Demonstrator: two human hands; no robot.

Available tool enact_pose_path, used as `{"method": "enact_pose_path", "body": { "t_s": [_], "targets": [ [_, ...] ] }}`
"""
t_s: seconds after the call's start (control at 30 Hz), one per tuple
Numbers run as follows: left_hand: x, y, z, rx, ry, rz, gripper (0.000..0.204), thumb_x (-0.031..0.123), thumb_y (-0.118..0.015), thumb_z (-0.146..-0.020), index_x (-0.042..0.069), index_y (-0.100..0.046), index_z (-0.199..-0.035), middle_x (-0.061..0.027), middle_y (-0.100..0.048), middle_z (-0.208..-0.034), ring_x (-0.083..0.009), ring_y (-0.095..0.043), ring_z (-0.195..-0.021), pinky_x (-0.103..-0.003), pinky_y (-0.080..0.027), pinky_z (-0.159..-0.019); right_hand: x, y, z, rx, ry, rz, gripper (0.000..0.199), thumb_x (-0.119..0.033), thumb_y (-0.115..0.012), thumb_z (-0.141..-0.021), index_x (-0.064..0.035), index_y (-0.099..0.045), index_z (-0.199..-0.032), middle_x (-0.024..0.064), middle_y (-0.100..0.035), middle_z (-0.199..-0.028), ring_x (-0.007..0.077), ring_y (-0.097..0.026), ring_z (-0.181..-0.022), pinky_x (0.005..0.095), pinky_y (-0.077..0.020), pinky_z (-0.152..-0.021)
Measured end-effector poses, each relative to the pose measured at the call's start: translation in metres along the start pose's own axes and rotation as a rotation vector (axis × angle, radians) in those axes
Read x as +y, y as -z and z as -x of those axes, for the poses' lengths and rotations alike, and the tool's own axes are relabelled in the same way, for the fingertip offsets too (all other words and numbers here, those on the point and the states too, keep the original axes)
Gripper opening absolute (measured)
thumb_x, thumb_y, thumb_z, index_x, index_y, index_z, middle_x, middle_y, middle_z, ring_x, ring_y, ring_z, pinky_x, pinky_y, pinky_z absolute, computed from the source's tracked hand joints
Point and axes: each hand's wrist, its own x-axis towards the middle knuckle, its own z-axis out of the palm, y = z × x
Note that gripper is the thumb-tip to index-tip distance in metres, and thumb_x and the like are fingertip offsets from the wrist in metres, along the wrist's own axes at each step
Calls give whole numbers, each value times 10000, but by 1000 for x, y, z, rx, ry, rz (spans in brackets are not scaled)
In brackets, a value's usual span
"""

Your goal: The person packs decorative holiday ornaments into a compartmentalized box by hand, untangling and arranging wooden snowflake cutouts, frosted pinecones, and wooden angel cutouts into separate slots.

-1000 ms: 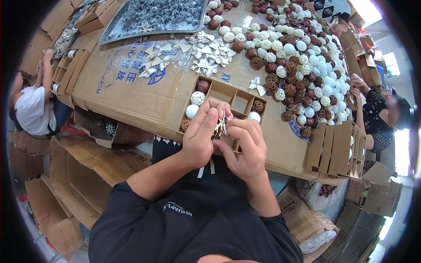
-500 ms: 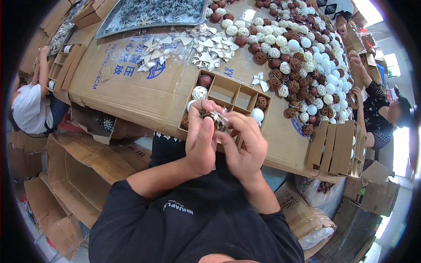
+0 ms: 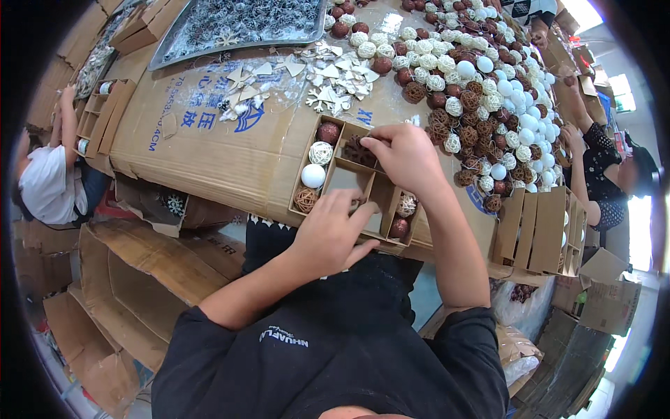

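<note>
In front of me a divided cardboard box (image 3: 299, 183) lies on the table. Its left row holds a dark red ball (image 3: 328, 131), a white woven ball (image 3: 320, 153), a smooth white ball (image 3: 313, 175) and a brown woven ball (image 3: 305, 199). My right hand (image 3: 405, 157) reaches into the far middle compartment, its fingers closed on a dark brown pine cone (image 3: 357, 149). Over the near middle compartments hovers my left hand (image 3: 331, 230), fingers apart and holding nothing. A pale speckled ball (image 3: 406, 204) and another dark red ball (image 3: 398, 228) show in the right row; my right arm hides the rest.
Strung balls (image 3: 481, 105) in white, cream, brown and red cover the right side. White wooden cutouts (image 3: 335, 80) lie beyond the box, near a metal tray (image 3: 244, 47) of frosted cones. More divided boxes (image 3: 534, 234) stand at right. Other people work at both sides.
My hands have come apart. The right carried the pine cone forward into the box's far compartment, while the left moved down to the near compartments and opened.
</note>
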Motion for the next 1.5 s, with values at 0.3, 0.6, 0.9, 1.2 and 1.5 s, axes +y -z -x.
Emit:
{"method": "enact_pose_path", "body": {
  "t_s": [0.3,0.6,0.9,1.2,1.5],
  "targets": [
    [-8,-15,1,-53,-91,-225,487,333,-794,-755,102,-660,-1163,-155,-603,-1147,-300,-619,-961,-405,-475,-795,-14,3,-17,-237,63,312,245,-272,-651,-934,-72,-792,-936,215,-731,-866,388,-713,-846,475,-573,-784],
    [-4,-17,0,-86,-71,-297,493,343,-819,-722,121,-656,-1132,-134,-613,-1101,-298,-618,-972,-401,-487,-801,-2,10,-39,-412,244,325,246,-260,-631,-939,-59,-767,-978,223,-717,-888,411,-688,-863,490,-544,-798],
    [-2,-16,0,-78,-68,-309,474,322,-824,-720,118,-646,-1110,-129,-615,-1083,-296,-619,-964,-404,-487,-796,-15,-5,-26,-177,225,507,144,-137,-656,-820,-45,-766,-834,202,-745,-865,373,-746,-832,461,-605,-736],
    [-2,-16,-2,-71,-78,-304,462,316,-820,-729,112,-644,-1104,-134,-619,-1088,-309,-620,-963,-409,-489,-802,9,-15,-22,20,318,460,163,-267,-718,-837,-116,-772,-865,131,-721,-806,343,-710,-786,473,-571,-695],
    [1,-15,0,-93,-64,-337,482,329,-813,-739,118,-625,-1129,-129,-607,-1081,-306,-611,-958,-407,-483,-796,-5,-15,-14,-123,324,515,205,-241,-790,-779,-105,-782,-932,144,-739,-870,349,-728,-855,462,-592,-749]
  ]
}}
